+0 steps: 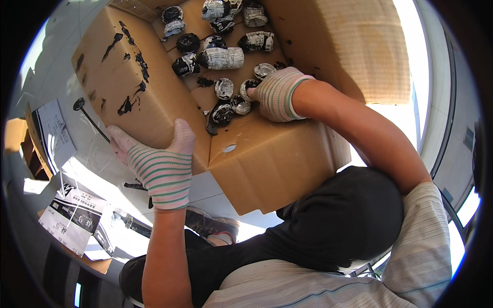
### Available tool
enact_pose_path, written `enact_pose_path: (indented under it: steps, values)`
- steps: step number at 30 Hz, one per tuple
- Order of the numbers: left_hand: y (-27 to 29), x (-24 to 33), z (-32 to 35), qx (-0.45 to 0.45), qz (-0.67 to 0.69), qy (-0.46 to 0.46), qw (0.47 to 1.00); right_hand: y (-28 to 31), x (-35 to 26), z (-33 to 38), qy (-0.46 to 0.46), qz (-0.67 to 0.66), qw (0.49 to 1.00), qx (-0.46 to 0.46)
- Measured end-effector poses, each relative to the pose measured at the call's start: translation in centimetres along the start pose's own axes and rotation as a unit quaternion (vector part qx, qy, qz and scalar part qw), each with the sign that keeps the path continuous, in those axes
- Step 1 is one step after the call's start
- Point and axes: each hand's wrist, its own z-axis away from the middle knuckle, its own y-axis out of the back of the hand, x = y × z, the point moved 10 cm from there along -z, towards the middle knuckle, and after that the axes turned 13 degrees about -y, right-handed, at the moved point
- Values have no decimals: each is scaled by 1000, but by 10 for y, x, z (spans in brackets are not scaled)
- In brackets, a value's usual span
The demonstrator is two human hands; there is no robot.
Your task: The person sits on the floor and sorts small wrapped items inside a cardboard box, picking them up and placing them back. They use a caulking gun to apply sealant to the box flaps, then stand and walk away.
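A large cardboard box [272, 164] stands open before me, its left flap [110, 69] streaked with black paste. My left hand [159, 167], in a pink glove with green stripes, is closed on the near corner of that flap, thumb on the inner side. Inside the box, my right hand [280, 95], gloved alike, has its fingers closed on a round, silvery-ended stub [249, 88] smeared with black. Several similar stubs lie beside it, among them one round-ended piece [224, 89]. Farther back lie crumpled, printed white wrappers [222, 58] covered in black paste.
A thin black rod with a round head [78, 104] lies left of the box, partly behind my left hand. Printed white cartons [74, 215] stand at lower left. My shoe [213, 226] rests on the tiled floor, and my dark-clad knee [354, 210] is close to the box.
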Motion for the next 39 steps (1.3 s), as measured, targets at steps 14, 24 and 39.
enact_pose_path:
  steps: [14, 24, 39]
  values:
    - [-1, -1, 0, -5, -19, -5, 1000, 17, -7, 1, 19, -20, 996, 89]
    - [0, 3, -1, 5, -14, -18, 1000, 47, -18, 12, 56, -83, 980, 169]
    - [-1, 5, -1, 4, -27, -36, 999, 19, -41, -20, 53, 35, 997, 45]
